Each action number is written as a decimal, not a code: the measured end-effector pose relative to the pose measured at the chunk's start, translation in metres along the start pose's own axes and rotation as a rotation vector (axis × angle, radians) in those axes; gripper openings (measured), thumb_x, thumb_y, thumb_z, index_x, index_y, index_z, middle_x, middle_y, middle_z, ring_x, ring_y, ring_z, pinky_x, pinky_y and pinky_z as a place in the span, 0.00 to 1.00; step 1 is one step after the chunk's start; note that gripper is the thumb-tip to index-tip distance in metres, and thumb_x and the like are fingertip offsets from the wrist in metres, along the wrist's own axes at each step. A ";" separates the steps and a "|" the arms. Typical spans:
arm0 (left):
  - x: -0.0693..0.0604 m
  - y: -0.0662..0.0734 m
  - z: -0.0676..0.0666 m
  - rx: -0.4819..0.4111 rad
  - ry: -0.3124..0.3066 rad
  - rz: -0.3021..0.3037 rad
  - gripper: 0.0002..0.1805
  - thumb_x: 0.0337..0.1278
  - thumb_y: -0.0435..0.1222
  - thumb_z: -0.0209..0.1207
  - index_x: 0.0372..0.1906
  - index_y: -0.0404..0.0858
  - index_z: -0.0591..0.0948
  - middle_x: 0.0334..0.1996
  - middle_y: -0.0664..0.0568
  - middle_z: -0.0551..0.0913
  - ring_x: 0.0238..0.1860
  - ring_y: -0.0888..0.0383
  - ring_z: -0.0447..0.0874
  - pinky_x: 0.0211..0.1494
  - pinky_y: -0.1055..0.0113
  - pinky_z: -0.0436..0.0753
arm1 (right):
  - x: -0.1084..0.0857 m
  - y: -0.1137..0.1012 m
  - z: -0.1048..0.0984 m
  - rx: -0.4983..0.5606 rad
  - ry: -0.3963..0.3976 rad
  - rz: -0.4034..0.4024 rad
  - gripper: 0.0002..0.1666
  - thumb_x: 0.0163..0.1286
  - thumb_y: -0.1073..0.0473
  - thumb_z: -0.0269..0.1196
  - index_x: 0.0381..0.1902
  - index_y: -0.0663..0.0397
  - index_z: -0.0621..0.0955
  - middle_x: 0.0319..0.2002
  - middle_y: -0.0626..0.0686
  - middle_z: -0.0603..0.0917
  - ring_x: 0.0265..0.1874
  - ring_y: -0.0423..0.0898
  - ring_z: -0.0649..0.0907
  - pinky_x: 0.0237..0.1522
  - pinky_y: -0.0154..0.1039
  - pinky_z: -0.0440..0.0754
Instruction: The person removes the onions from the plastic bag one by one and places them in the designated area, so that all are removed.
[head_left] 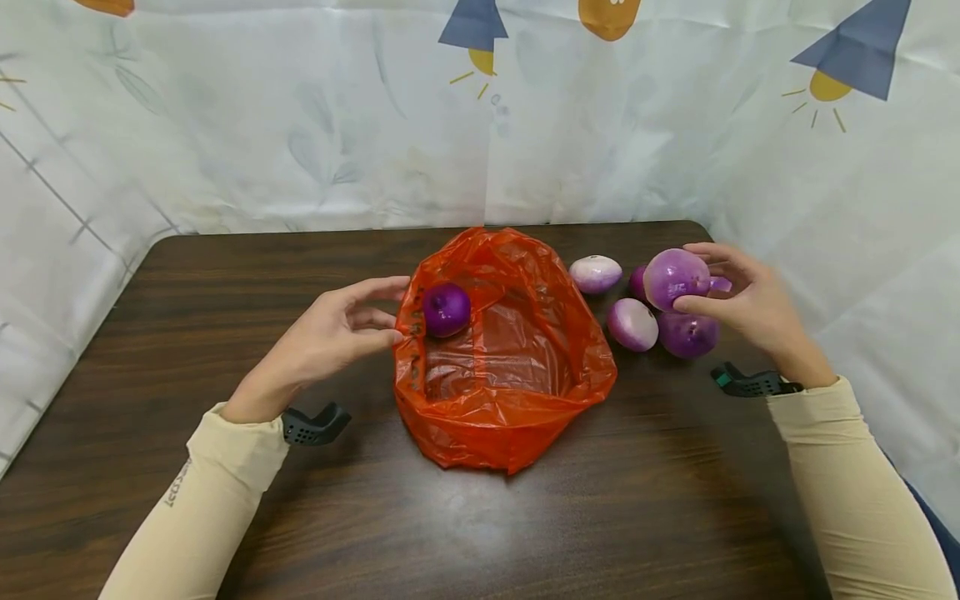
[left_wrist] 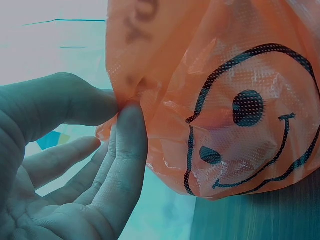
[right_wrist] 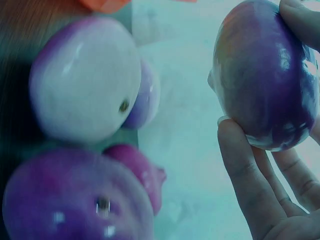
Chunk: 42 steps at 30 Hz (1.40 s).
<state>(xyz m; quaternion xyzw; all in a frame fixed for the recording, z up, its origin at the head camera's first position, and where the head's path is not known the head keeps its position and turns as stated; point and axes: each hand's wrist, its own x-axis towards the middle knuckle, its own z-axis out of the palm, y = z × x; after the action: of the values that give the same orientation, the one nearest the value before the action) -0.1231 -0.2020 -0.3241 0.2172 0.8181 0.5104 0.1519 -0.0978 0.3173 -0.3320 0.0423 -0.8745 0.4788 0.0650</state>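
An orange-red plastic bag [head_left: 502, 429] stands with its mouth open on the table, and one dark purple onion [head_left: 447, 309] lies inside at its left. My left hand [head_left: 326, 337] pinches the bag's left rim between thumb and forefinger; in the left wrist view a printed smiling face shows on the bag [left_wrist: 260, 150]. To the right of the bag, my right hand [head_left: 742, 292] holds a shiny purple onion [head_left: 675, 281] between thumb and fingers. In the right wrist view this held onion [right_wrist: 265, 75] is raised apart from the others.
Several onions sit on the table right of the bag: a whitish one [head_left: 596, 274], a white-and-purple one [head_left: 632, 325], a purple one [head_left: 688, 335] and one partly hidden [head_left: 637, 282]. The dark wooden table [head_left: 300, 500] meets a patterned white curtain [head_left: 300, 125] behind.
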 end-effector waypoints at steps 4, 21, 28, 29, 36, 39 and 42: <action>0.001 0.000 0.000 -0.001 0.000 -0.003 0.36 0.66 0.30 0.65 0.77 0.47 0.69 0.73 0.48 0.73 0.50 0.66 0.87 0.49 0.70 0.87 | -0.002 0.005 -0.009 -0.012 0.036 -0.004 0.41 0.61 0.66 0.76 0.71 0.44 0.77 0.58 0.38 0.82 0.51 0.34 0.83 0.44 0.22 0.84; -0.001 0.001 0.001 -0.005 0.003 -0.004 0.36 0.66 0.30 0.65 0.77 0.46 0.69 0.72 0.47 0.73 0.50 0.66 0.87 0.49 0.71 0.87 | -0.007 0.033 -0.034 -0.155 0.137 -0.018 0.42 0.53 0.65 0.81 0.67 0.49 0.81 0.55 0.31 0.79 0.49 0.30 0.78 0.44 0.14 0.79; -0.001 0.002 0.000 -0.005 0.005 0.005 0.36 0.67 0.30 0.65 0.77 0.45 0.69 0.72 0.46 0.74 0.50 0.66 0.87 0.49 0.71 0.87 | -0.012 0.043 -0.045 -0.242 0.128 0.047 0.42 0.55 0.58 0.81 0.68 0.45 0.80 0.54 0.27 0.76 0.49 0.28 0.76 0.42 0.12 0.77; -0.001 0.002 0.000 -0.005 0.006 0.004 0.36 0.66 0.31 0.65 0.77 0.45 0.69 0.71 0.46 0.74 0.50 0.66 0.87 0.49 0.71 0.87 | -0.013 0.045 -0.046 -0.249 0.127 0.055 0.42 0.55 0.58 0.81 0.68 0.45 0.80 0.54 0.27 0.75 0.49 0.27 0.75 0.42 0.12 0.76; 0.000 0.001 0.001 -0.004 0.001 0.002 0.36 0.66 0.31 0.65 0.77 0.46 0.69 0.70 0.45 0.75 0.50 0.66 0.87 0.49 0.70 0.87 | -0.018 0.054 -0.054 -0.297 0.129 0.123 0.41 0.57 0.53 0.80 0.69 0.41 0.79 0.52 0.25 0.74 0.46 0.24 0.76 0.37 0.16 0.75; 0.000 0.001 0.001 0.001 0.003 -0.005 0.36 0.67 0.31 0.66 0.77 0.46 0.69 0.70 0.45 0.76 0.49 0.66 0.87 0.48 0.71 0.87 | -0.020 0.058 -0.058 -0.313 0.132 0.151 0.41 0.58 0.51 0.80 0.69 0.39 0.78 0.50 0.24 0.74 0.44 0.24 0.76 0.34 0.19 0.76; 0.000 0.000 0.001 0.005 0.003 -0.010 0.36 0.67 0.32 0.66 0.77 0.46 0.69 0.69 0.45 0.76 0.50 0.67 0.87 0.48 0.71 0.87 | -0.021 0.061 -0.061 -0.324 0.137 0.165 0.41 0.58 0.50 0.80 0.69 0.39 0.78 0.49 0.24 0.74 0.44 0.24 0.75 0.32 0.21 0.76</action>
<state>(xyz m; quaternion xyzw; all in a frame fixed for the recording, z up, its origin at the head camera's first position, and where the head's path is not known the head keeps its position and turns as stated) -0.1229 -0.2009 -0.3243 0.2126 0.8207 0.5078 0.1526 -0.0810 0.4019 -0.3537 -0.0731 -0.9342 0.3371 0.0911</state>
